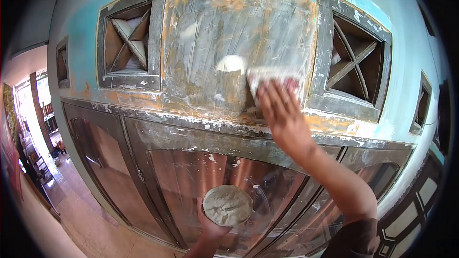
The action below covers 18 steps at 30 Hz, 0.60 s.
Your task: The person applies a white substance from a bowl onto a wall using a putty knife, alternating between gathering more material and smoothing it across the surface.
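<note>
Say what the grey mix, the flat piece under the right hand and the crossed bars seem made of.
Grey mix: likely cement-like paste, matt, with soft ridges.
Flat piece: perhaps plastic or card; red patches on white, finish unclear.
Crossed bars: probably wood; dull, worn, slat-like.

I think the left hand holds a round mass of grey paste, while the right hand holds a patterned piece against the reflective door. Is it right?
Not quite: the right hand holds the patterned piece against the smeared wall section between the X-barred openings, not the reflective door, as the head view shows. The left hand does hold a round mass of grey paste.
</note>
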Available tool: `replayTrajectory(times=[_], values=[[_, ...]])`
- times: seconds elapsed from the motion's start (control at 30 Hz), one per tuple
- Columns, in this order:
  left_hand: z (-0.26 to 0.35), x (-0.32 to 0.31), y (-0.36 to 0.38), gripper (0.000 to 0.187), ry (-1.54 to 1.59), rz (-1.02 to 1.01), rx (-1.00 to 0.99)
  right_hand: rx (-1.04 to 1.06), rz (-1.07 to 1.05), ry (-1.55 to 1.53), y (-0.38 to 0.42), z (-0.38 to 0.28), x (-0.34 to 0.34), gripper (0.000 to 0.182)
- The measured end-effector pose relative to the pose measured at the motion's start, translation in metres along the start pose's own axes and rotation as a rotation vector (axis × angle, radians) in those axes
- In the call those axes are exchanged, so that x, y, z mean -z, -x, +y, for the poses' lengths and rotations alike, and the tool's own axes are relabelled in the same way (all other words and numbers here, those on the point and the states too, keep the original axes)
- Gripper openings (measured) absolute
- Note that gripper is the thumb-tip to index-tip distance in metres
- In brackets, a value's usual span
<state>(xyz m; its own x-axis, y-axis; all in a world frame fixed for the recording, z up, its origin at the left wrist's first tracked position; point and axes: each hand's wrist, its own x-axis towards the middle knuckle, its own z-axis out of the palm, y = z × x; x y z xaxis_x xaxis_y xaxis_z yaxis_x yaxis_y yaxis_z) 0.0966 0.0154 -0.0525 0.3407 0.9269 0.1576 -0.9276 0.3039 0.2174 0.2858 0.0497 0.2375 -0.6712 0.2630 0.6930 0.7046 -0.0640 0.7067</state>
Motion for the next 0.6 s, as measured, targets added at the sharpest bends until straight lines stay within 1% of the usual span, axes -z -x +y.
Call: replayTrajectory(times=[0.03, 0.07, 0.1, 0.13, 0.2, 0.27, 0.3, 0.33, 0.37, 0.4, 0.43, 0.47, 0.53, 0.6], values=[[0.0, 0.0, 0.001, 0.085, -0.017, 0.01, 0.003, 0.019, -0.048, -0.098, 0.013, -0.016, 0.009, 0.059], [0.0, 0.001, 0.0, 0.086, 0.038, -0.003, 0.007, 0.02, -0.047, -0.098, 0.026, -0.028, 0.016, 0.059], [0.0, 0.003, 0.0, 0.086, 0.037, -0.003, 0.006, 0.072, -0.058, -0.177, 0.038, -0.039, 0.023, 0.059], [-0.001, 0.004, -0.001, 0.085, 0.024, -0.011, 0.009, 0.125, -0.068, -0.255, 0.042, -0.044, 0.028, 0.059], [-0.001, -0.005, -0.001, 0.084, 0.009, -0.024, 0.011, 0.116, -0.039, -0.243, 0.03, -0.036, 0.039, 0.058], [-0.004, -0.026, 0.011, 0.084, -0.465, -0.021, -0.231, 0.077, -0.012, -0.221, 0.001, -0.009, 0.06, 0.056], [-0.007, -0.015, 0.011, 0.084, -0.465, -0.014, -0.226, 0.037, 0.036, -0.143, -0.014, 0.009, 0.054, 0.056], [-0.011, 0.004, 0.006, 0.083, -0.743, -0.081, -0.397, 0.003, 0.112, -0.043, -0.032, 0.032, 0.044, 0.057], [-0.013, 0.014, 0.002, 0.082, -1.02, -0.154, -0.57, -0.064, 0.175, -0.039, -0.051, 0.053, 0.041, 0.057], [-0.012, 0.008, 0.002, 0.082, -1.019, -0.161, -0.572, -0.083, 0.206, 0.003, -0.065, 0.072, 0.036, 0.054], [-0.01, -0.002, 0.003, 0.084, -0.53, -0.074, -0.283, -0.118, 0.235, -0.017, -0.073, 0.085, 0.029, 0.052], [-0.009, -0.009, 0.005, 0.086, -0.045, 0.012, 0.009, -0.123, 0.221, -0.003, -0.075, 0.092, 0.018, 0.051], [-0.007, -0.015, 0.008, 0.083, -0.06, 0.0, -0.016, -0.11, 0.18, 0.03, -0.07, 0.088, -0.002, 0.052], [-0.007, -0.01, 0.007, 0.08, -0.07, -0.002, -0.042, -0.055, 0.112, 0.069, -0.047, 0.061, -0.003, 0.056]])
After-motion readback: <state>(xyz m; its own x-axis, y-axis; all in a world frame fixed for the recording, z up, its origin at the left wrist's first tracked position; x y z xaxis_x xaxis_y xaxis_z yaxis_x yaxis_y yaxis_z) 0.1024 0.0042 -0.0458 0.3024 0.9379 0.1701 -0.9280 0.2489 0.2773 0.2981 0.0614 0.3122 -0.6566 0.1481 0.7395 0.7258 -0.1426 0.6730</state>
